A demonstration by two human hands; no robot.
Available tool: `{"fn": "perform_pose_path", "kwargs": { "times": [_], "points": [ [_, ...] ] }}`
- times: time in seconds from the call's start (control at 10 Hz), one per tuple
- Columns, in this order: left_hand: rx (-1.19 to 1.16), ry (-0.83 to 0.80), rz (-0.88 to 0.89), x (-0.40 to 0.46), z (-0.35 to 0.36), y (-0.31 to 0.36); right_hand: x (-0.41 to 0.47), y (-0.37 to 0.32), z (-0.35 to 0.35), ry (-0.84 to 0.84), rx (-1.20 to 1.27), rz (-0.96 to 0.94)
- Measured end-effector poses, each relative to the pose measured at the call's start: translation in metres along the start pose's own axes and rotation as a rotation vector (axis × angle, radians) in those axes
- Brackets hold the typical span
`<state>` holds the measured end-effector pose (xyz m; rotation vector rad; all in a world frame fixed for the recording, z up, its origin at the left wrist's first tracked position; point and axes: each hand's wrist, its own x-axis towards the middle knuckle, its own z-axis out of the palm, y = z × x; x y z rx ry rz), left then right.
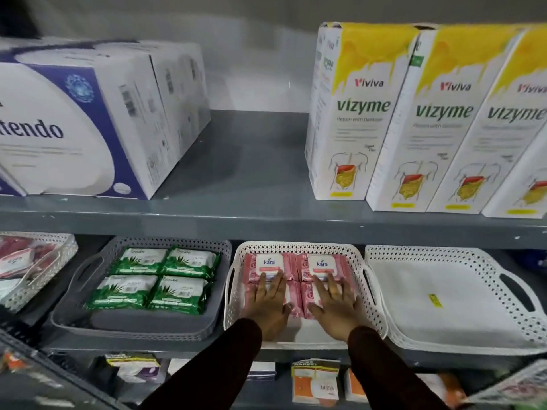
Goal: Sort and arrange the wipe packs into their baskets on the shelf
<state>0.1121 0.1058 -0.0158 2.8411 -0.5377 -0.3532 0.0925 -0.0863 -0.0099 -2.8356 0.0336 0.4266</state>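
Both hands lie flat and open on the front pink wipe packs (296,294) in the white basket (299,247), left hand (270,303) and right hand (336,306) side by side. Pressing too hard toward the shelf's (266,220) back could ruck the rear row or slide the basket.

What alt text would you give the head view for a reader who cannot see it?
Both hands, left hand and right hand, lie flat on pink wipe packs in a white basket on a grey shelf. A grey basket to its left holds four green wipe packs; the white basket on the right holds no packs.
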Motion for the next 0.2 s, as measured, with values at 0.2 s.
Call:
{"fn": "perform_pose_path", "kwargs": {
  "times": [0.2],
  "points": [
    [-0.233, 0.192, 0.014, -0.033, -0.018, -0.006, -0.019, -0.005, -0.006, 0.234, 0.070, -0.030]
  ]
}}
